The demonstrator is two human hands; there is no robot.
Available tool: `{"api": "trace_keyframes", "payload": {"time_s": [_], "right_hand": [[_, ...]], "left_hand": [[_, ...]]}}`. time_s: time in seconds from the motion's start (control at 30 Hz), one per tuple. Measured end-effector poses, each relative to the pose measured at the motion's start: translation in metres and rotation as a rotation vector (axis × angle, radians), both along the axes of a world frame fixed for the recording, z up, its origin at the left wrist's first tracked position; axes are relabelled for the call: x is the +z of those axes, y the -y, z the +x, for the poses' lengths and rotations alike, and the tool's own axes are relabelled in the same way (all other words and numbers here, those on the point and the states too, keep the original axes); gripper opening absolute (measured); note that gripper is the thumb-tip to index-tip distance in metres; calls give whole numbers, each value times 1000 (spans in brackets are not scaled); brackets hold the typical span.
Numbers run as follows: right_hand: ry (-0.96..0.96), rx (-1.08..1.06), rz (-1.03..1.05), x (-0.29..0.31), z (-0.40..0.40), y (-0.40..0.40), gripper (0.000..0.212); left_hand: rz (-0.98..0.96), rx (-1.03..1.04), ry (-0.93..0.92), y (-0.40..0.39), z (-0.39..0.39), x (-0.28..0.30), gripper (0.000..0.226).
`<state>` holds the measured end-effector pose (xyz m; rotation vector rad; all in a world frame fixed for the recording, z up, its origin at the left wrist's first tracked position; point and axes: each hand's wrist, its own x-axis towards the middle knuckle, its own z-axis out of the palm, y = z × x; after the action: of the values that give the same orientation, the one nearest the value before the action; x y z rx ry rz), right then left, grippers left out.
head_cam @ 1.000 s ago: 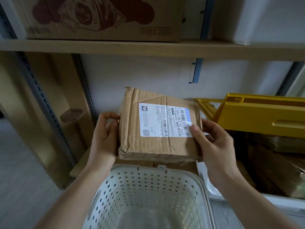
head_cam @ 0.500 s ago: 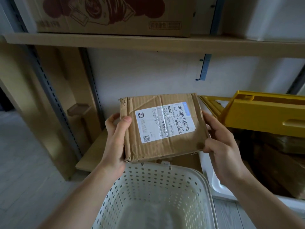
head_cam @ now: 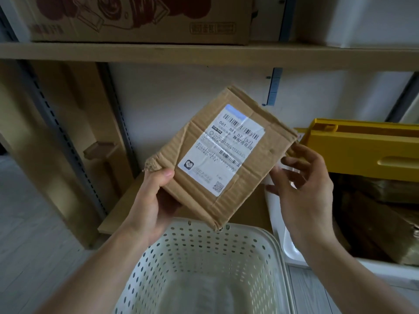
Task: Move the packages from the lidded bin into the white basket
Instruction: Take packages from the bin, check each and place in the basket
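Package: brown cardboard parcel [head_cam: 226, 152] with a white shipping label [head_cam: 223, 149], held tilted in the air with one corner low, just above the far rim of the basket.
Left hand [head_cam: 152, 198]: grip closed on the parcel's lower left corner, thumb on the labelled face, fingers underneath.
Right hand [head_cam: 303, 184]: fingers spread and loosely bent beside the parcel's right edge; grip slack, holding nothing, and whether a fingertip touches the cardboard cannot be told.
White basket [head_cam: 269, 243]: perforated plastic, directly below the parcel, nearest the camera; blurred inside, contents not readable.
Lidded bin [head_cam: 292, 250]: white body just right of the basket, with brown packages [head_cam: 381, 225] lying inside.
Yellow lid [head_cam: 362, 150]: raised above the bin, behind the right hand.
Shelf [head_cam: 204, 56]: wooden board across the top, carrying a printed cardboard box [head_cam: 140, 17].
Low shelf [head_cam: 122, 211]: wooden board behind the basket's far left corner.
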<state>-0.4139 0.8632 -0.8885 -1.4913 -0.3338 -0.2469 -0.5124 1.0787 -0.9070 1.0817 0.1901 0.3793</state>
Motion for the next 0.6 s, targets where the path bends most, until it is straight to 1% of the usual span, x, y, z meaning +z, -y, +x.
{"api": "trace_keyframes", "payload": {"time_s": [0.07,0.1,0.13,0.17,0.2,0.23,0.3,0.33,0.4,0.47,0.53,0.6], "right_hand": [[-46,63,47,3,-5,-2,22],[-43,95,36,4,-8,-3,17],[-36,141,37,5,-10,-3,21],[-34,209,56,4,-12,-3,30],[-25,288,71,4,-14,-4,38],[1,359,62,4,-17,-4,44],[55,444,4,3,-20,-5,46],[63,463,-16,2,-20,-6,45],[68,495,-28,-1,-17,-6,51],[70,498,-36,-3,-17,-6,56],[77,486,-54,-5,-18,-8,57],[62,475,-78,-8,-18,-9,59]], "left_hand": [[29,-48,24,2,-1,-1,77],[45,-61,31,1,-2,-2,77],[56,-74,37,0,-2,-2,79],[78,-87,30,-1,-3,-1,80],[123,-97,8,0,-4,0,83],[192,-102,-26,4,-4,1,91],[345,-98,-79,13,-4,-1,105],[406,-81,-83,18,-4,-3,102],[475,-42,-61,29,-5,-6,79],[557,49,-69,35,-4,-7,60],[614,150,-65,37,-1,-8,52],[624,161,-42,36,2,-9,49]]}}
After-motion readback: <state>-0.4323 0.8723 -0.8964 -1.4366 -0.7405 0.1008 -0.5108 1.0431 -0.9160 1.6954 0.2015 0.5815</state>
